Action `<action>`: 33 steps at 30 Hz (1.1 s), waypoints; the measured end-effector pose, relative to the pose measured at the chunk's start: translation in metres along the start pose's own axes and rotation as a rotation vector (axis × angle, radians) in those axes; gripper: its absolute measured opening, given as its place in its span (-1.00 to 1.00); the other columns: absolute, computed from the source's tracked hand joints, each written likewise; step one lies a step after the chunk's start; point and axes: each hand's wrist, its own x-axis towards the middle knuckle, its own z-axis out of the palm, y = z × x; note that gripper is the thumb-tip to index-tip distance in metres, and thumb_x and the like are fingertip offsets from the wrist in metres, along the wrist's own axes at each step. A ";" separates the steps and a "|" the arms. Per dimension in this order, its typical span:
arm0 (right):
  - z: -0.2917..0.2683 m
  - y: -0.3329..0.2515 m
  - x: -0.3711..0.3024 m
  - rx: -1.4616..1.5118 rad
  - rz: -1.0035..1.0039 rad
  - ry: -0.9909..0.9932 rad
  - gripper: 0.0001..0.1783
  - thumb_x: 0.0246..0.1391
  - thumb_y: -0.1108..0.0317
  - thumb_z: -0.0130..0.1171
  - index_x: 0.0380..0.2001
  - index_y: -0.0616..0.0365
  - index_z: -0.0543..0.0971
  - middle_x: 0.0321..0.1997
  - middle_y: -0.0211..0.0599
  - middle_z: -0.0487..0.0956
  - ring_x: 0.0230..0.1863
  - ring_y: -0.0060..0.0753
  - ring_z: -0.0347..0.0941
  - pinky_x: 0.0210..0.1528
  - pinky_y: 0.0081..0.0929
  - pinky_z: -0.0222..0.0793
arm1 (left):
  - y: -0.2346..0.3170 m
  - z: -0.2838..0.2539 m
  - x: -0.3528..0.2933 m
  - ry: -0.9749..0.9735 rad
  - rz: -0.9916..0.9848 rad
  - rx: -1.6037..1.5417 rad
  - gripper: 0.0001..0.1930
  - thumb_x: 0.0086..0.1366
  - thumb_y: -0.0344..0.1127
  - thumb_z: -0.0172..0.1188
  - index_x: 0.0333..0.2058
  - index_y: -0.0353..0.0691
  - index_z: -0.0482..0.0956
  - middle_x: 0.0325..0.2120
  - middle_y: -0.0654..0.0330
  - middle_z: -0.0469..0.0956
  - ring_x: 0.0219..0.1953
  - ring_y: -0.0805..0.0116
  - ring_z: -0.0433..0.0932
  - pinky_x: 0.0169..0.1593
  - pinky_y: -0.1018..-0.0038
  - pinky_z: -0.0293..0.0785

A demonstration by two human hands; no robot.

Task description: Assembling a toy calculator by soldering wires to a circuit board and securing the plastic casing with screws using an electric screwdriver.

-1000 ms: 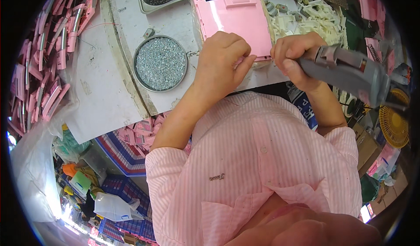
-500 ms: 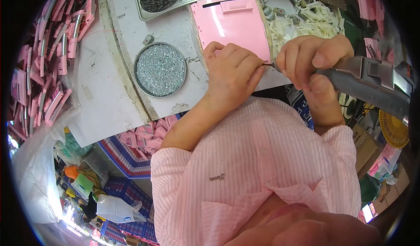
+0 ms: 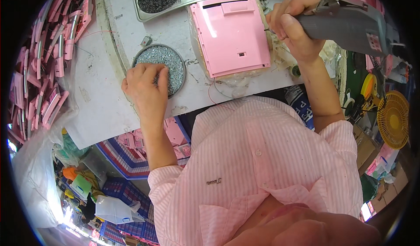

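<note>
My left hand (image 3: 147,85) reaches over the near left part of a round dish (image 3: 184,76) full of small silver screws (image 3: 168,60). Its fingers are curled closed among the screws, and the fingertips are hidden. My right hand (image 3: 297,29) grips a grey power screwdriver (image 3: 343,26), held at the right edge of a pink plastic housing (image 3: 234,34). That housing lies flat on a padded, plastic-wrapped base, with a slot at its far end and a small dark opening near its close end.
A metal tray (image 3: 186,0) with dark springs and small metal parts stands at the back. White plastic parts (image 3: 283,55) lie right of the housing. Many pink parts (image 3: 57,40) are heaped at the far left. A blue-rimmed basket (image 3: 124,165) of pink pieces sits below the table edge.
My left hand has left the housing's near right corner and moved left into the screw dish. My right hand has lifted the screwdriver away from that corner, toward the back.
</note>
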 end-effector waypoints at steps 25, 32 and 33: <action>0.040 -0.064 0.018 0.138 0.081 -0.266 -0.69 0.32 0.09 0.21 -0.05 -0.11 0.36 -0.61 -0.59 0.38 -0.63 -0.62 0.29 -0.48 -0.53 0.24 | 0.103 0.031 0.032 0.129 0.451 -0.577 -0.83 0.07 -0.34 0.40 -0.33 -0.04 0.63 -0.40 0.38 0.53 -0.31 0.37 0.49 -0.10 0.27 0.14; 0.050 -0.067 0.014 0.115 0.088 -0.173 -0.68 0.31 0.09 0.23 -0.08 -0.09 0.35 -0.62 -0.56 0.37 -0.63 -0.60 0.28 -0.49 -0.53 0.24 | 0.102 0.028 0.037 0.097 0.500 -0.510 -0.83 0.07 -0.30 0.41 -0.36 0.00 0.61 -0.39 0.39 0.48 -0.29 0.38 0.46 -0.03 0.24 0.11; 0.050 -0.068 0.015 0.119 0.083 -0.172 -0.68 0.31 0.09 0.23 -0.08 -0.09 0.35 -0.62 -0.57 0.37 -0.63 -0.60 0.28 -0.49 -0.52 0.24 | 0.104 0.028 0.037 0.110 0.509 -0.509 -0.83 0.07 -0.29 0.41 -0.36 0.00 0.61 -0.39 0.39 0.47 -0.29 0.38 0.46 -0.03 0.24 0.11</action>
